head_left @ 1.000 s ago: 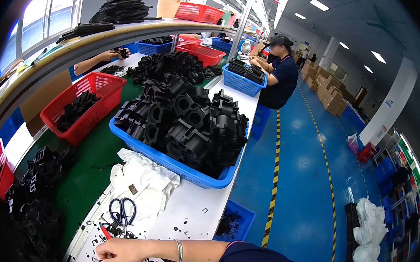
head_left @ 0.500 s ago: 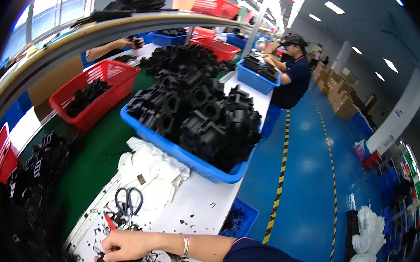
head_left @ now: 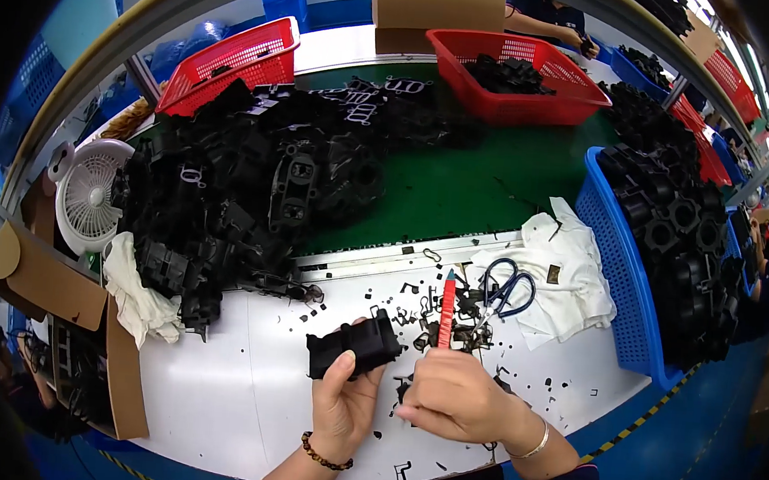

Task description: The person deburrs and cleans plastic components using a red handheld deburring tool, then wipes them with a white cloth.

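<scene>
Since the earlier frames the view has swung left, bringing in the left hand, and the red tool has moved from table to right hand. On the white tabletop, a blue basket stands right of a crumpled white cloth. The left hand grasps a black plastic part above the tabletop. Scissors lie near the cloth. The right hand is clenched around the tool. Black scraps lie scattered.

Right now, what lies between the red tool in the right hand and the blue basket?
Head view: dark scraps, scissors and a white cloth lie between the red tool and the blue basket.
</scene>
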Demonstrator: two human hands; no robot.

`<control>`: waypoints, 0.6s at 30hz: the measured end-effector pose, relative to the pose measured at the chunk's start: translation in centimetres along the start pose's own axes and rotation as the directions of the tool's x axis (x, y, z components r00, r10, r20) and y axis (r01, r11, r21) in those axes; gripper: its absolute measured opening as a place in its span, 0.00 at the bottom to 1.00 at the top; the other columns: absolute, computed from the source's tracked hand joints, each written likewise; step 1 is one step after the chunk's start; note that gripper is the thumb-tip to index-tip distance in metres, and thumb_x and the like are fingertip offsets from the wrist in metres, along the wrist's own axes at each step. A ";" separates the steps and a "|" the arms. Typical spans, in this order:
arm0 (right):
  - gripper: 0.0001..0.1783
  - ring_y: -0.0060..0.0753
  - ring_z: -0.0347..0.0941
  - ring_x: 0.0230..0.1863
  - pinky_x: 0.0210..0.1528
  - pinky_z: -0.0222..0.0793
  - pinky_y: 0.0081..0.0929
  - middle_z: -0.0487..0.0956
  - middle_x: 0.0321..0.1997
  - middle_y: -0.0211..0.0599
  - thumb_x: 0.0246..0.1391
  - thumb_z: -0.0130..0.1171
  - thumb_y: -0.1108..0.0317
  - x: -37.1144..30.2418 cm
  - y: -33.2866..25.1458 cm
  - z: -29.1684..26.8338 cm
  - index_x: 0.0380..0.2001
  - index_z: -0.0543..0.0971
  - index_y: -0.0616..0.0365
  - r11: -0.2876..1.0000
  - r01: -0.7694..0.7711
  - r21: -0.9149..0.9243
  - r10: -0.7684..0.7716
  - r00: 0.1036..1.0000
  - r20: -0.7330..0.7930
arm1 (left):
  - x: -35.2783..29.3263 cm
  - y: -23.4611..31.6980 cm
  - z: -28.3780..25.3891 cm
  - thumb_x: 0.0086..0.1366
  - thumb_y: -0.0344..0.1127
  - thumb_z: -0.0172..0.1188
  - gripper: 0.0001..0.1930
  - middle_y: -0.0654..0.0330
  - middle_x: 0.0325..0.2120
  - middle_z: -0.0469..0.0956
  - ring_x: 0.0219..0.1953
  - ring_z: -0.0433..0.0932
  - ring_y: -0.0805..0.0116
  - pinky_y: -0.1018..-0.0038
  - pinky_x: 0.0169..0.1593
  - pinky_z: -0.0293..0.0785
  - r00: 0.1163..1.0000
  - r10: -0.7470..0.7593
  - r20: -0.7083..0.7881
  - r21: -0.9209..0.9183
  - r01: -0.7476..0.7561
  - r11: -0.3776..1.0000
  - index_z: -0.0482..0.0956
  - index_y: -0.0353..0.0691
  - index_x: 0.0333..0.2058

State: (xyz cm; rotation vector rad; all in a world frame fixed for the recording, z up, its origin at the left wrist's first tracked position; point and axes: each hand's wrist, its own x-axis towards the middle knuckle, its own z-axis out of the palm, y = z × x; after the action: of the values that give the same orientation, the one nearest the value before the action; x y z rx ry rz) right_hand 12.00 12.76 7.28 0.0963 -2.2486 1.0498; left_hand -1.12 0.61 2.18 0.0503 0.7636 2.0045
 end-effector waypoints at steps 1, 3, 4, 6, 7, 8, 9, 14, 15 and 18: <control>0.10 0.37 0.67 0.24 0.28 0.61 0.33 0.72 0.23 0.33 0.51 0.69 0.73 0.0 -0.5 -0.4 0.23 0.76 0.59 0.980 -0.031 0.195 0.015 0.997 0.079 | 0.2 0.1 0.5 0.67 0.32 0.57 0.28 0.43 0.59 0.70 0.63 0.70 0.51 0.60 0.66 0.70 0.996 0.050 -0.079 0.011 -0.049 0.999 0.62 0.26 0.61; 0.07 0.39 0.72 0.28 0.33 0.67 0.32 0.75 0.25 0.35 0.55 0.68 0.72 0.0 -1.4 -1.3 0.27 0.79 0.61 0.887 -0.170 0.428 0.052 0.961 0.273 | 0.9 0.4 -0.4 0.66 0.32 0.58 0.25 0.53 0.56 0.74 0.58 0.75 0.62 0.63 0.64 0.73 0.994 0.041 -0.100 -0.015 -0.043 0.999 0.67 0.29 0.60; 0.06 0.40 0.72 0.29 0.34 0.68 0.33 0.76 0.26 0.35 0.53 0.68 0.73 -0.1 -1.2 -1.8 0.29 0.80 0.61 0.862 -0.213 0.460 0.076 0.951 0.298 | 0.8 0.5 -0.2 0.67 0.32 0.58 0.25 0.48 0.56 0.73 0.61 0.72 0.54 0.60 0.65 0.72 0.994 0.054 -0.091 -0.031 -0.057 0.998 0.67 0.26 0.59; 0.06 0.42 0.74 0.31 0.37 0.71 0.34 0.78 0.29 0.36 0.50 0.69 0.74 0.0 -0.7 -2.0 0.31 0.82 0.62 0.961 -0.231 0.152 0.197 0.958 0.210 | 0.8 0.5 -0.2 0.68 0.33 0.57 0.24 0.43 0.57 0.72 0.64 0.69 0.45 0.58 0.67 0.70 0.994 0.069 -0.084 -0.047 -0.073 0.996 0.66 0.24 0.58; 0.07 0.43 0.75 0.33 0.39 0.72 0.35 0.79 0.31 0.37 0.48 0.69 0.74 0.1 -0.6 -2.2 0.32 0.83 0.62 0.947 -0.231 -0.224 0.250 0.966 0.060 | 0.8 0.1 -0.1 0.68 0.35 0.57 0.24 0.43 0.57 0.72 0.64 0.68 0.45 0.58 0.67 0.70 0.997 0.032 -0.070 -0.080 -0.038 0.996 0.67 0.24 0.57; 0.07 0.44 0.75 0.33 0.40 0.73 0.38 0.80 0.34 0.38 0.45 0.69 0.75 -0.4 0.5 -2.3 0.30 0.82 0.62 0.832 -0.308 -0.461 0.310 0.948 -0.073 | 0.7 -0.1 -0.2 0.69 0.36 0.57 0.24 0.43 0.57 0.72 0.65 0.67 0.45 0.57 0.67 0.70 0.998 0.001 -0.062 -0.105 -0.008 0.994 0.67 0.25 0.57; 0.06 0.43 0.75 0.31 0.38 0.73 0.36 0.80 0.32 0.38 0.45 0.69 0.76 -1.3 2.1 -2.6 0.28 0.81 0.63 0.776 -0.339 -0.532 0.259 0.940 -0.222 | 0.6 -0.1 -0.2 0.69 0.36 0.57 0.24 0.43 0.57 0.72 0.65 0.67 0.45 0.57 0.67 0.70 0.998 -0.001 -0.058 -0.105 -0.005 0.994 0.67 0.25 0.57; 0.11 0.40 0.75 0.28 0.32 0.71 0.33 0.79 0.28 0.37 0.49 0.71 0.67 -1.2 2.5 -3.4 0.26 0.79 0.61 0.688 -0.650 -0.323 0.537 0.755 -0.376 | 0.2 -0.2 -0.3 0.70 0.41 0.58 0.25 0.42 0.60 0.69 0.67 0.64 0.42 0.55 0.70 0.64 0.998 -0.027 0.058 -0.113 0.034 0.993 0.67 0.29 0.58; 0.11 0.39 0.74 0.26 0.32 0.71 0.33 0.80 0.28 0.37 0.47 0.72 0.68 -1.3 2.9 -2.8 0.28 0.80 0.62 0.589 -0.735 -0.334 0.623 0.677 -0.392 | 0.2 -0.3 0.0 0.70 0.41 0.58 0.25 0.42 0.60 0.69 0.67 0.64 0.42 0.55 0.70 0.64 0.998 -0.029 0.061 -0.113 0.035 0.993 0.67 0.29 0.58; 0.21 0.44 0.77 0.31 0.36 0.73 0.37 0.79 0.29 0.40 0.47 0.72 0.67 -1.8 3.9 -0.9 0.42 0.77 0.64 0.531 -0.694 -0.486 0.605 0.712 -0.356 | 0.0 -0.3 0.0 0.69 0.43 0.59 0.28 0.42 0.61 0.67 0.68 0.61 0.39 0.55 0.71 0.63 0.987 -0.093 0.127 -0.101 0.106 0.989 0.66 0.30 0.60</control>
State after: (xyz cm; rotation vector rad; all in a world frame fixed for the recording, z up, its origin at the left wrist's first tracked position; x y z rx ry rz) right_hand 12.63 15.69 4.13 -1.1594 -2.4004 0.5758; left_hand -0.93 0.69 2.03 0.0702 0.5689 1.9246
